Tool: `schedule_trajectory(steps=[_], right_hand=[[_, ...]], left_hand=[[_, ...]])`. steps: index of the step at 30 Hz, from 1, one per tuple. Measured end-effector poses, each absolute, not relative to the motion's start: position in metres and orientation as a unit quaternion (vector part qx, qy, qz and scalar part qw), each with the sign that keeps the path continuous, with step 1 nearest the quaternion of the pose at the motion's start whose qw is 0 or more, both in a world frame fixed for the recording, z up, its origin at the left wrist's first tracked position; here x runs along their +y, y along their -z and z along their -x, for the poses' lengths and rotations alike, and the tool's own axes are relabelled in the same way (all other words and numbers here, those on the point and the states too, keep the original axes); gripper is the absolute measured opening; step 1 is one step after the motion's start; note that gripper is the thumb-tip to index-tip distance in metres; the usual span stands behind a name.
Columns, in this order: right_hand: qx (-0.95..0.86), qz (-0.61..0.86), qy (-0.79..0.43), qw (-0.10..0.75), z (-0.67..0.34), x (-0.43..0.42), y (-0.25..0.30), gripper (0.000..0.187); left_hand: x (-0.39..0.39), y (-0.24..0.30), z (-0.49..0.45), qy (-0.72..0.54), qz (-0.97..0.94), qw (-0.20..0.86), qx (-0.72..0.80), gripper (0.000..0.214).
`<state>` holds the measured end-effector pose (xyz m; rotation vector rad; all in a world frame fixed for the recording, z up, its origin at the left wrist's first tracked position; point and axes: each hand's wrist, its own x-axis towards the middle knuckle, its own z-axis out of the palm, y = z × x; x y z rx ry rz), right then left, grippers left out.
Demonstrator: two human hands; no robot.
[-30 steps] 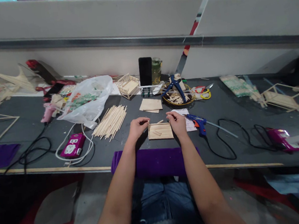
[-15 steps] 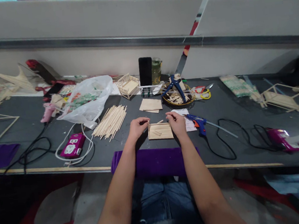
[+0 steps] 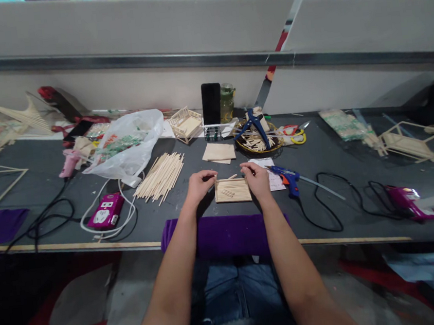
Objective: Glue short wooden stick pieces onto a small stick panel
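A small rectangular tray of wooden sticks lies on the table between my hands, with a low edge at its sides. A few short loose stick pieces rest on it, and another piece lies by its far edge. My left hand is closed at the far left corner, thumb and fingers pinched on it. At the far right corner, my right hand is curled in the same way. The fingertips partly cover both corners. Just right of my right hand lies a blue glue gun with a glue stick in its back.
Left of my hands are a pile of wooden sticks, a plastic bag and a purple power strip. Thin wood sheets, a basket and a phone stand beyond. A rolled purple cloth lies at the front edge.
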<state>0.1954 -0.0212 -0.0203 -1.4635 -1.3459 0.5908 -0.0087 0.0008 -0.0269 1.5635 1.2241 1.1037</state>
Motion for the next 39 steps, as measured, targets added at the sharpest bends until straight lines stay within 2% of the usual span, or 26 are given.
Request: schedule_trajectory(steps=[39], right_hand=[[-0.563,0.607,-0.245,0.504,-0.1959,-0.0208,0.0228,0.027]], left_hand=[[0.0004,0.0251,0.0080,-0.436,-0.622,0.424,0.494,0.024]])
